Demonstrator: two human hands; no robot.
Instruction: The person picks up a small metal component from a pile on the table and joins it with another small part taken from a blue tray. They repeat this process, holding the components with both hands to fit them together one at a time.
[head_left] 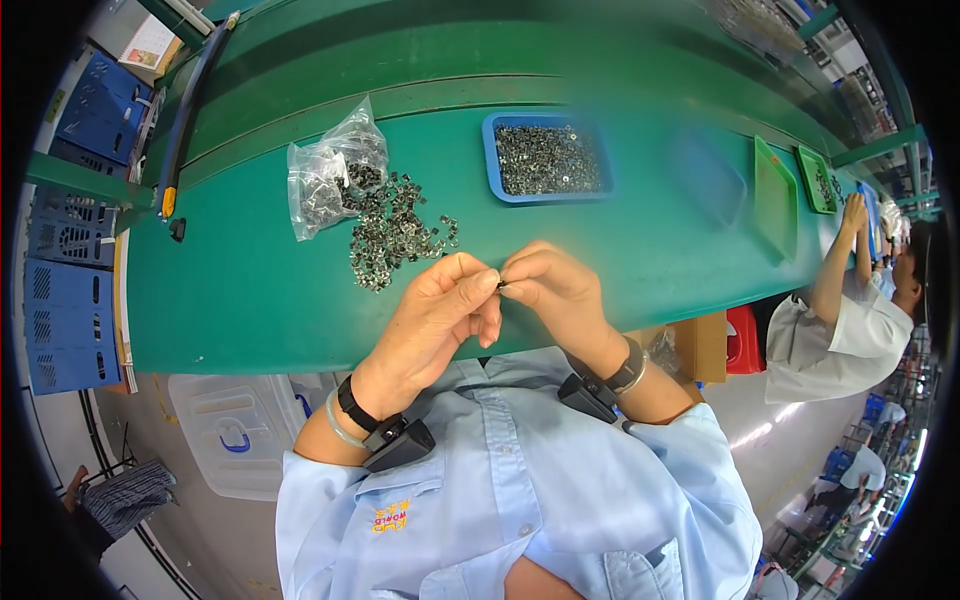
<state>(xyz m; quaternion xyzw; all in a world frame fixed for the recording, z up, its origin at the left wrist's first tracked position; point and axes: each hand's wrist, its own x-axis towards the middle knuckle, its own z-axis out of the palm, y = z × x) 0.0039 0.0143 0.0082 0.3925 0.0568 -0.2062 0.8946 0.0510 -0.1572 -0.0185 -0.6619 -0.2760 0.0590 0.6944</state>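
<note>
Over the near edge of the green table, my left hand (449, 305) and my right hand (552, 288) meet fingertip to fingertip. Both are closed in a pinch on a small dark part (501, 285), mostly hidden by the fingers. Beyond my left hand lies a loose pile of small black and silver metal parts (385, 240). It spreads from a clear plastic bag (318, 190) that holds more of them. Farther off, past my right hand, a blue tray (492, 160) is filled with small metallic pieces (550, 158).
An empty-looking green tray (776, 200) and a smaller green tray (815, 180) with dark parts stand at the right. A co-worker (840, 330) in a light shirt works there. Blue crates (70, 320) stack at the left; a clear lidded box (235, 440) sits below the table.
</note>
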